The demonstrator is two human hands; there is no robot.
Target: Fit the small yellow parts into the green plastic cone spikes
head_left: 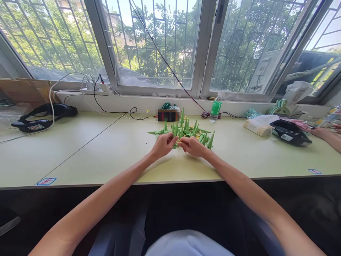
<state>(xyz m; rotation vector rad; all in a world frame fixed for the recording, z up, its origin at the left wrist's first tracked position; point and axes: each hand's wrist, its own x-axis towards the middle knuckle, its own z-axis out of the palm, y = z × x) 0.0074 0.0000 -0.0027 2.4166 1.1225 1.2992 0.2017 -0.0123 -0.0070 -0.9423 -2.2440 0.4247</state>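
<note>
Green cones (182, 116) cluster on the table (106, 156) — many upright, some lying sideways — just beyond my left hand (163, 145) and right hand (194, 145), both about equally near. My fingers curl inward; whether they pinch anything, I can't tell. Far right of them, a bottle (215, 108).

The cones (182, 116) look smooth plastic; the table (106, 156) smooth, faintly glossy; the bottle (215, 107) clear plastic; the brown box (23, 90) matt cardboard.
</note>
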